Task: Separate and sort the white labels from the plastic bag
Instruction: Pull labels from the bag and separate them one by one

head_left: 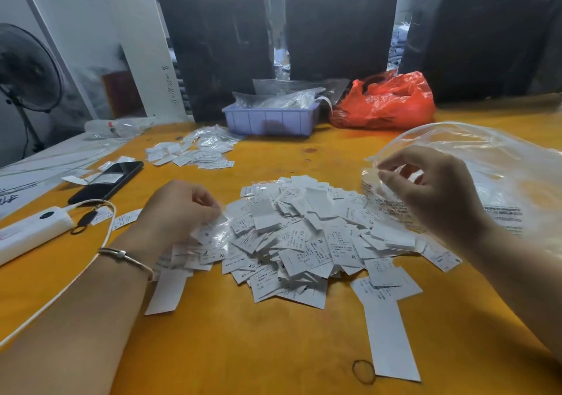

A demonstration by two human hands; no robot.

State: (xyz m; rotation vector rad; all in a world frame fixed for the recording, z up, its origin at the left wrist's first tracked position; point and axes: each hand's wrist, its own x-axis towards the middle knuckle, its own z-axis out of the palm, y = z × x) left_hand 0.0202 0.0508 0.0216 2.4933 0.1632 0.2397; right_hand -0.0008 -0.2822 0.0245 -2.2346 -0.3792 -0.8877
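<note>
Labels [304,236] lay heaped in a loose white pile on the orange table [243,349], between the two hands. The left hand [176,209] rested on the pile's left edge, fingers curled around a small clear packet [217,233]. The right hand [431,188] pinched the mouth of the plastic bag [474,151], lifted just beside the pile.

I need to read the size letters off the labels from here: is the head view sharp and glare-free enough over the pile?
Head view: label pile is sharp in the middle, with M, XS and XL readable; glare off clear film whitens labels under the left hand; the clear bag in the right hand shines; wide-angle bending at the edges; background dim.
</note>
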